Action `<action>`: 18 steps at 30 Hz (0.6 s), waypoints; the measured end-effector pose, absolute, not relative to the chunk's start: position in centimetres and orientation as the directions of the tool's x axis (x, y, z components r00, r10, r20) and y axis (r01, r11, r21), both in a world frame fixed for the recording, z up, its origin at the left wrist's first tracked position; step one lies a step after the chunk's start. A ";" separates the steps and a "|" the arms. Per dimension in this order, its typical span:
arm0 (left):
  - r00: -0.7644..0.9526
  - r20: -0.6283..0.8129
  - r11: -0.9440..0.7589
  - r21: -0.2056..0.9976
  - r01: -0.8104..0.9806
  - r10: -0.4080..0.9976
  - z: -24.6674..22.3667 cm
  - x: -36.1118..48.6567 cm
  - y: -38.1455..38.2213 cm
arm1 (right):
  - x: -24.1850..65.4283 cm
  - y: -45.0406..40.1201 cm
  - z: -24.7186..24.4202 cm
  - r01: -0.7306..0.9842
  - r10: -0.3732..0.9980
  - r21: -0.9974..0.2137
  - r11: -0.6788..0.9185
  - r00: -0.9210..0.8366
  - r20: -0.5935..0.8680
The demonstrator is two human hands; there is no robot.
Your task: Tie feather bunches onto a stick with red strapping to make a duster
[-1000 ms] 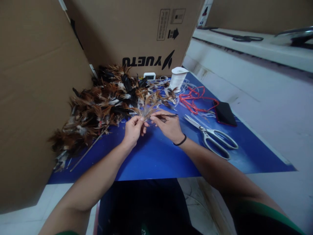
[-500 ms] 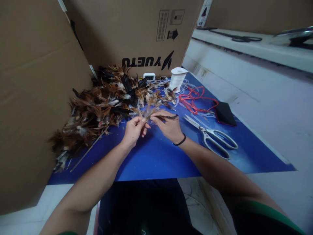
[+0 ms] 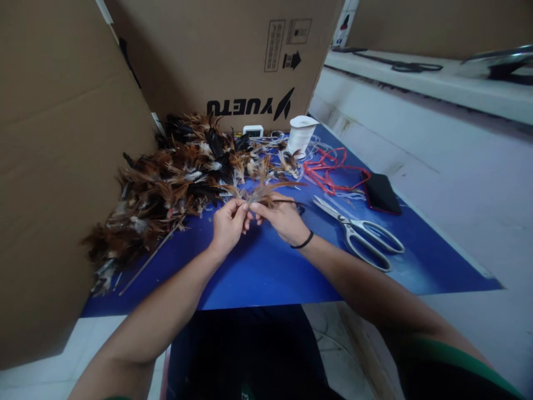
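Over the blue table, my left hand (image 3: 230, 223) and my right hand (image 3: 282, 220) meet, fingertips touching. Both pinch a small bunch of brown and grey feathers (image 3: 263, 193) at its base, with its tips fanning to the right. A dark strip, perhaps another feather, sticks out past my right hand's fingers. Behind and to the left lies a large heap of brown, black and white feathers (image 3: 166, 178). Scissors (image 3: 357, 229) with pale handles rest to the right of my right hand, blades partly apart.
A white spool (image 3: 301, 135) stands at the back, beside red cord (image 3: 328, 169). A dark phone (image 3: 382, 193) lies near the table's right edge. Cardboard sheets (image 3: 200, 55) wall off the back and left. A small white device (image 3: 253, 131) sits by the cardboard.
The feather bunch has tipped over to the right. My right fingers have come in against my left fingertips at its base.
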State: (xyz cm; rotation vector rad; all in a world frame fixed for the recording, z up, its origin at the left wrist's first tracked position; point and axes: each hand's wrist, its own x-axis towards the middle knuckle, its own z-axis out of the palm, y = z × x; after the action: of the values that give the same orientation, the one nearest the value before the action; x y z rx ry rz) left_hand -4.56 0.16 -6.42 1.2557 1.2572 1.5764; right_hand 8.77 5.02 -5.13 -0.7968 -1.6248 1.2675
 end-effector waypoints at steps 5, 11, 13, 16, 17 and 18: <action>-0.179 0.236 -0.234 0.972 0.029 0.955 -6.3 -4.5 0.0 | 8.8 5.3 -5.6 -0.097 0.877 -0.963 0.252 -0.399 0.269; -0.058 0.111 -0.116 0.988 -0.100 0.992 -5.6 -5.1 0.1 | 9.5 5.8 -5.4 0.012 0.894 -0.980 0.200 -0.412 0.177; 0.008 0.043 -0.041 0.987 -0.153 0.999 -5.2 -5.4 0.1 | 9.9 5.9 -4.9 0.124 0.892 -0.963 0.237 -0.421 0.165; 0.100 -0.056 0.076 0.975 -0.209 0.993 -4.7 -5.8 0.1 | 10.3 5.9 -4.2 0.233 0.882 -0.923 0.308 -0.433 0.185; 0.124 -0.085 0.111 0.968 -0.223 0.989 -4.5 -5.9 0.1 | 10.3 5.9 -4.0 0.247 0.878 -0.910 0.332 -0.435 0.203; 0.144 -0.109 0.141 0.961 -0.237 0.984 -4.5 -5.9 0.1 | 10.4 5.9 -3.9 0.247 0.870 -0.901 0.356 -0.441 0.223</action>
State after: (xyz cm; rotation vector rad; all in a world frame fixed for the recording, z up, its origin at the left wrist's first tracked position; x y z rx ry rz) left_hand -5.93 0.14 -4.45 0.9949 0.9920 1.1313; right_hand 10.37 5.88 -3.87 -0.9736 -1.8905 1.0832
